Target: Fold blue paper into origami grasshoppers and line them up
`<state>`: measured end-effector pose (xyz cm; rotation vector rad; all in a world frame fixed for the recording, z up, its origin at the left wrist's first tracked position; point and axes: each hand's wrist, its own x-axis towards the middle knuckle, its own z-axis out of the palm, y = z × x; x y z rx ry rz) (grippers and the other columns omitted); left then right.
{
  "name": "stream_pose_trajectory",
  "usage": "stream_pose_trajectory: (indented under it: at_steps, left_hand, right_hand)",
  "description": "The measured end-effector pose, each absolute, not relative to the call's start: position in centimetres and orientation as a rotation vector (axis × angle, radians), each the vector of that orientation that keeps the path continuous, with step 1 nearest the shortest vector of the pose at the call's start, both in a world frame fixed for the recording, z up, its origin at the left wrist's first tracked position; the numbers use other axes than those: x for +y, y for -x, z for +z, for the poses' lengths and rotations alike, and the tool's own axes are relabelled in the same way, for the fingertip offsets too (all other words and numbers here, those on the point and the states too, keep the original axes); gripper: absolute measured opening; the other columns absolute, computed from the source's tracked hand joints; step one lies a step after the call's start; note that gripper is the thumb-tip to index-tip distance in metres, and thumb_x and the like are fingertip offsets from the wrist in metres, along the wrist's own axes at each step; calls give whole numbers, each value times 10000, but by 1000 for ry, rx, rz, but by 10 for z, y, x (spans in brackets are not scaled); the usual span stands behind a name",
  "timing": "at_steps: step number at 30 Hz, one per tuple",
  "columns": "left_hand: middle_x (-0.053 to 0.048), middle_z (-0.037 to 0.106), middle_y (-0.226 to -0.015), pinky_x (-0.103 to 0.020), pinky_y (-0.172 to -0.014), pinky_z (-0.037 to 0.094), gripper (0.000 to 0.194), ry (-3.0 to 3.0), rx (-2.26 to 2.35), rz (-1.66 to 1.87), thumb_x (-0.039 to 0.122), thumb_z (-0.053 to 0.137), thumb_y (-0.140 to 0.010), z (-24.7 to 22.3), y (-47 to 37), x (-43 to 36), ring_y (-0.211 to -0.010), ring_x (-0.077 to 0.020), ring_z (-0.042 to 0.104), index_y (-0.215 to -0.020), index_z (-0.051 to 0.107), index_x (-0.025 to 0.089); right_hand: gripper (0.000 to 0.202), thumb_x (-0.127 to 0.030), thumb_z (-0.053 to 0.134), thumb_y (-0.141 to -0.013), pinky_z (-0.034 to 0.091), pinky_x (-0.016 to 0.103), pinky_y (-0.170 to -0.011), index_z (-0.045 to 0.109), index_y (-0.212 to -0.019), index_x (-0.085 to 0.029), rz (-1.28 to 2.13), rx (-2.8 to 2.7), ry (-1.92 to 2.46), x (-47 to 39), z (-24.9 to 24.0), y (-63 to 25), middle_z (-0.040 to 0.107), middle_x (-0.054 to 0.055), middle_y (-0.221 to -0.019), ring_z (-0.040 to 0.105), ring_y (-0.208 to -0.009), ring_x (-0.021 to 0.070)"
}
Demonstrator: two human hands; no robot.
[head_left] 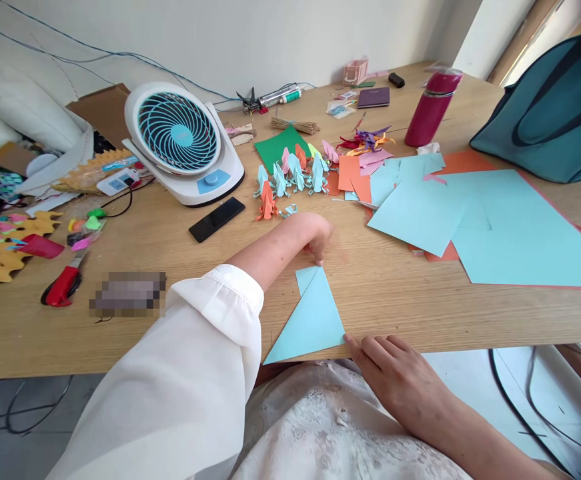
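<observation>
A light blue sheet of paper [310, 317] lies at the table's front edge, folded over on a diagonal, with a small flap [306, 279] showing at its upper left. My left hand [319, 239] reaches across from the left, fingers bent down, its fingertips pressing the paper's top corner. At the lower right corner, my right hand [395, 370] has its thumb tip on the paper; the other fingers are curled at the table edge. Just beyond my left hand stand several folded paper figures, light blue and orange [267, 202].
Large light blue sheets [525, 230] cover the right side, near a magenta bottle [433, 110] and a teal bag [545, 113]. To the left are a fan [180, 133], a phone [217, 219] and red-handled scissors [63, 285]. A green sheet [275, 148] lies behind the figures.
</observation>
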<state>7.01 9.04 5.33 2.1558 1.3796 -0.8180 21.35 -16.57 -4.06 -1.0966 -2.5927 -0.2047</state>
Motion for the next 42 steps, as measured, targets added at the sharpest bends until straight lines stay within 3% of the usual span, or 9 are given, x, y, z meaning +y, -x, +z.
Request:
stream_pose_trajectory:
  at_steps: [7,12,15,19,23,30,35,39,42]
  left_hand:
    - [-70,630,-552,-352,-725,408,293,-2139,1343,-855,182,911,-435,50,-67,94,-732,-276,614,-423,618,174]
    - [-55,584,-500,-350,-734,396,349,-2165,1355,-846,157,919,-395,46,-71,95,-747,-281,601,-388,571,177]
    - [-32,541,-460,-338,-712,395,381,-2174,1357,-773,135,914,-372,42,-69,96,-734,-272,596,-371,536,182]
    - [-3,536,-467,-302,-656,393,348,-2136,1314,-604,174,900,-418,39,-52,97,-660,-218,583,-427,552,184]
    - [15,614,-597,-255,-616,380,230,-2079,1224,-299,218,843,-549,34,-22,87,-614,-149,549,-600,621,181]
    - [-1,606,-755,-241,-645,395,182,-1902,1239,340,353,669,-793,13,29,37,-708,-141,539,-816,623,178]
    - [-20,620,-777,-255,-687,473,355,-1665,1176,534,533,630,-830,9,40,-4,-717,-151,612,-837,588,181]
    - [-119,676,-1079,-334,-808,545,537,-1316,1049,559,644,597,-842,16,29,-32,-979,-233,680,-1155,585,207]
    - [-158,682,-1138,-390,-882,541,671,-962,773,447,717,585,-804,20,16,-46,-1075,-283,663,-1228,610,198]
  right_hand:
    - [277,-24,525,-876,349,354,-581,650,-1116,-85,-185,-2559,1110,-163,-38,-212,529,19,-715,420,-585,164]
    - [127,-89,569,-902,337,330,-566,672,-862,-152,-164,-2442,1110,-160,-30,-207,551,15,-694,437,-580,149]
    - [166,-182,582,-929,438,371,-711,679,-1058,-143,-153,-2397,1069,-158,-27,-200,686,102,-1008,597,-849,220]
    - [435,-286,518,-972,413,469,-1012,548,-1347,-69,-143,-2484,1016,-157,-36,-189,544,175,-1428,475,-1301,317]
    - [366,-178,507,-959,415,474,-1034,595,-1295,-61,-172,-2476,970,-158,-53,-188,604,159,-1365,516,-1257,306]
    - [332,-74,428,-950,494,403,-762,667,-1178,-103,-23,-2386,806,-163,-54,-201,705,139,-1107,619,-960,238]
    - [283,-111,485,-947,519,395,-793,691,-1141,-100,-139,-2287,766,-147,-27,-215,698,164,-1150,612,-1087,266]
    - [251,-167,565,-918,531,385,-795,710,-1119,-126,-366,-2125,786,-132,8,-219,717,148,-1138,614,-1109,264]
    - [236,-203,564,-927,542,366,-840,729,-1094,-184,-483,-2067,771,-126,27,-212,730,98,-1149,615,-1125,223]
